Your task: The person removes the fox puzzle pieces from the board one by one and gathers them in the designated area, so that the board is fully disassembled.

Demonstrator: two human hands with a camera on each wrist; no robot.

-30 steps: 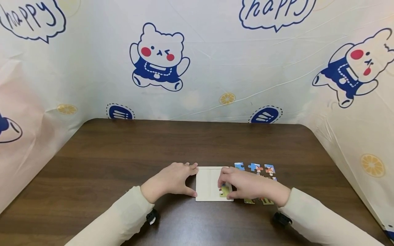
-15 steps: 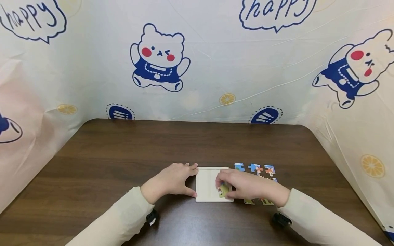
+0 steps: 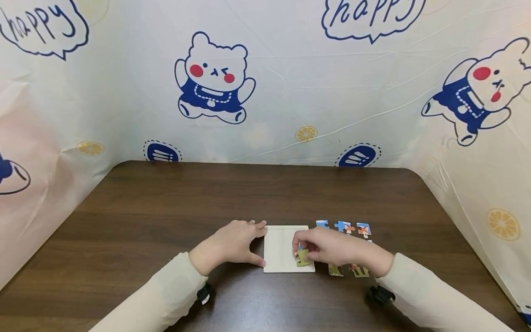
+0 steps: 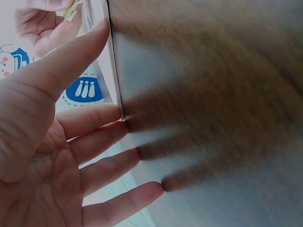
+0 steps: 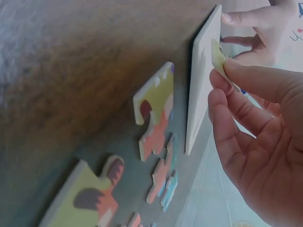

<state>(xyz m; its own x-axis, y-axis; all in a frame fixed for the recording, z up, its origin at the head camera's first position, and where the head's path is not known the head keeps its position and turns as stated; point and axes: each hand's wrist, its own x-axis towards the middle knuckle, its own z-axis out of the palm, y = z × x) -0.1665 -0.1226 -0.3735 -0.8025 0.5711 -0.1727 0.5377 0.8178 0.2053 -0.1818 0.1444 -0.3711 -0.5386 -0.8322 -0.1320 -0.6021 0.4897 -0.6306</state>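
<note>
In the head view a cream-white puzzle tray (image 3: 279, 249) lies flat on the table. My left hand (image 3: 232, 240) rests at its left side, thumb and index finger spread against the edge. The left wrist view shows the fingers (image 4: 106, 142) nearly straight, tips on the tabletop. Over the tray's right part, my right hand (image 3: 332, 249) pinches a green jigsaw piece (image 3: 303, 259) between thumb and fingers. In the right wrist view this piece (image 5: 218, 57) is tilted and held off the tray's surface.
Several loose jigsaw pieces (image 3: 363, 229) lie on the brown table (image 3: 186, 193) right of the tray, some hidden under my right hand and forearm. A white cloth (image 3: 282, 92) printed with bears surrounds the table's back and sides.
My right hand shifted slightly left, then back a little right, and the pinched piece turned and now shows more tilted. My left hand and the tray have stayed in place.
</note>
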